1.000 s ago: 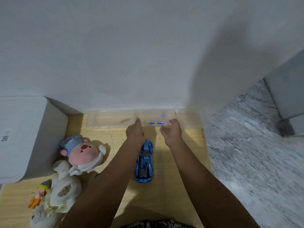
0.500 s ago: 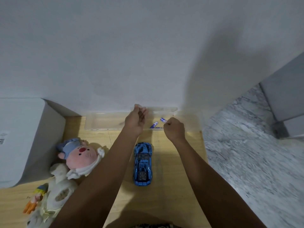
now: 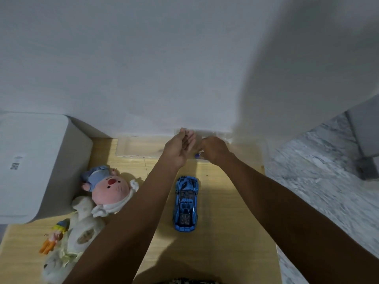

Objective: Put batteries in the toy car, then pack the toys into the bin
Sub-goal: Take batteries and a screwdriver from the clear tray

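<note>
The toy car (image 3: 186, 203) lies on the wooden tabletop (image 3: 225, 232) between our forearms, well short of our hands, and nothing we can see says any battery has gone into it yet. Both hands are up at the clear plastic tray (image 3: 139, 149) against the wall. Our left hand (image 3: 178, 149) hangs over it with the fingers loosely extended, holding nothing we can make out. Our right hand (image 3: 215, 150) is curled, and a small blue battery (image 3: 197, 155) shows just beneath it; whether the fingers actually hold it we cannot tell.

So we judge the task barely begun: we are fetching batteries. Fitting them remains, and all the packing too, since the pink plush (image 3: 111, 188), the white plush (image 3: 82, 232) and the little doll (image 3: 54, 236) lie on the tabletop beside the white bin (image 3: 37, 165).
</note>
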